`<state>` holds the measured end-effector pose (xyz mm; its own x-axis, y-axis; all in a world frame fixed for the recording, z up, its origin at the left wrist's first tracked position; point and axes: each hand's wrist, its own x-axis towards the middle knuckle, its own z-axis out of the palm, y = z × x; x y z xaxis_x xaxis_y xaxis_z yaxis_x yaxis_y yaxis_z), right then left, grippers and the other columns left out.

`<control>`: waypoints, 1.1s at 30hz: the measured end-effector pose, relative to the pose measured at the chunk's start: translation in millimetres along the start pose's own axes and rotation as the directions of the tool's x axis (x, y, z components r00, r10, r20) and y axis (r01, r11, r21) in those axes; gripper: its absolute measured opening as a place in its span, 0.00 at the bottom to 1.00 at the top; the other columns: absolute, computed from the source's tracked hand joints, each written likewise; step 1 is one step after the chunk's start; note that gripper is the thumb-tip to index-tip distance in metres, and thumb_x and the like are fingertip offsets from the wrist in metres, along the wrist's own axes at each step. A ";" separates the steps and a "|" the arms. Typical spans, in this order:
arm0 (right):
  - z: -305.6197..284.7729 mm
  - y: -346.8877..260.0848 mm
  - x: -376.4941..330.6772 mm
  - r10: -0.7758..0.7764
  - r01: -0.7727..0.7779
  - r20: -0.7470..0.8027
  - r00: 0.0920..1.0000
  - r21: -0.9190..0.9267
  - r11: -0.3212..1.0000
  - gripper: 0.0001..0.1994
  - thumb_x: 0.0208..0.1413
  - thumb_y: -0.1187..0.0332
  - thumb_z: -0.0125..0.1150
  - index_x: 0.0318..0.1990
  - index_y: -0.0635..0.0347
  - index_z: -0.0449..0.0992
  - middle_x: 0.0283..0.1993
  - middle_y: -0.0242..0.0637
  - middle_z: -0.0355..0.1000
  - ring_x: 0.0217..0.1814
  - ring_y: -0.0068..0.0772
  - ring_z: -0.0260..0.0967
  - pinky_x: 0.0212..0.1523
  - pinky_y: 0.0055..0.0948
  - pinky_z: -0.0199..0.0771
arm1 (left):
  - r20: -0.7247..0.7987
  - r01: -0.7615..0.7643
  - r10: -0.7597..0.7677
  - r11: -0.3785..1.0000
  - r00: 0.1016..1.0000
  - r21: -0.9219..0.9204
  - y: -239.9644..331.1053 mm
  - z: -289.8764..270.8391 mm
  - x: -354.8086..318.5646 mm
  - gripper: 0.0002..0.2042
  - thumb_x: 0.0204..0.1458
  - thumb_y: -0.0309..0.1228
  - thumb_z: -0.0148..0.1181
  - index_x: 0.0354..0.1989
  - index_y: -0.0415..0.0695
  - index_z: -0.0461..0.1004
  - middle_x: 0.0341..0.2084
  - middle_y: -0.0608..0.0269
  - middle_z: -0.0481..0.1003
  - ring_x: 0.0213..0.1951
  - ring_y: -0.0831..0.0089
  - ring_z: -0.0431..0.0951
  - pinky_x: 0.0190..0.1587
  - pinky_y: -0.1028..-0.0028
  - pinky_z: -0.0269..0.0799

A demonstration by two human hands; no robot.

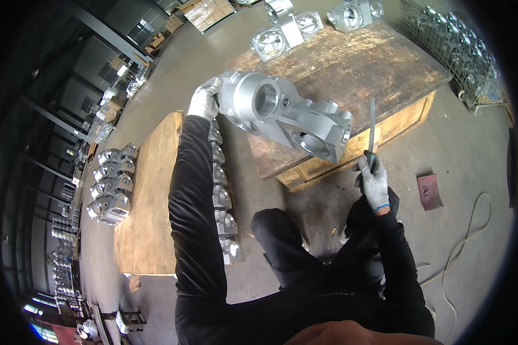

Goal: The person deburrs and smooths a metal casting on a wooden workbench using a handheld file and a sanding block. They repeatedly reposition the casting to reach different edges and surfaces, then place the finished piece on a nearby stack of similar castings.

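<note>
A large silver metal casting (250, 96) with round bores rests on the near left part of a worn wooden workbench (351, 69). My left hand (204, 100), in a pale work glove, grips the casting's left end, with its fingers bent over the edge. My right hand (375, 185), gloved with a blue cuff edge, is wrapped round the dark green handle of a long flat file (372, 125). The file's blade points up and away, to the right of the casting and apart from it.
More castings (285, 31) stand at the bench's far side. To the left, a wooden table (149, 201) has castings lined up along both sides. A wire cage (460, 52) of metal parts stands far right. A red sheet (430, 191) and a pale hose (461, 247) lie on the floor.
</note>
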<state>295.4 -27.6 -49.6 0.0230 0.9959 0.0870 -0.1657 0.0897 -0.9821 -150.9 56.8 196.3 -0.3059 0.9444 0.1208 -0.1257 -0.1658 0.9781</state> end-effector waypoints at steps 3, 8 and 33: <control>-5.6 -7.4 -1.8 0.016 -0.018 0.021 1.000 0.075 0.997 0.16 0.72 0.60 0.56 0.55 0.64 0.72 0.35 0.30 0.74 0.20 0.16 0.63 0.21 0.19 0.63 | -0.051 -0.014 0.015 1.000 0.999 0.026 -2.7 -6.9 5.0 0.10 0.63 0.22 0.61 0.50 0.33 0.79 0.39 0.60 0.82 0.38 0.72 0.81 0.42 0.75 0.78; -8.3 -39.5 -1.6 -0.040 0.040 -0.005 0.999 0.131 0.991 0.28 0.70 0.68 0.55 0.74 0.60 0.58 0.49 0.32 0.71 0.36 0.19 0.70 0.32 0.21 0.72 | -0.037 -0.057 0.058 0.998 0.998 0.014 -3.7 0.1 -5.0 0.12 0.60 0.24 0.64 0.51 0.32 0.79 0.38 0.60 0.82 0.38 0.74 0.79 0.41 0.76 0.75; 71.5 -197.3 19.8 -0.560 0.692 0.417 0.716 -0.316 0.649 0.22 0.66 0.72 0.58 0.66 0.60 0.70 0.48 0.51 0.80 0.43 0.47 0.82 0.43 0.38 0.80 | -0.139 -0.111 0.118 0.992 0.983 0.058 -16.4 16.5 -33.6 0.20 0.63 0.37 0.63 0.53 0.30 0.78 0.44 0.51 0.82 0.43 0.63 0.81 0.49 0.66 0.77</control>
<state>258.1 -24.9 157.9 -0.3020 0.6660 0.6820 0.2195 0.7448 -0.6301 -123.0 32.5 179.0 -0.4472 0.8694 0.2102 -0.0365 -0.2525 0.9669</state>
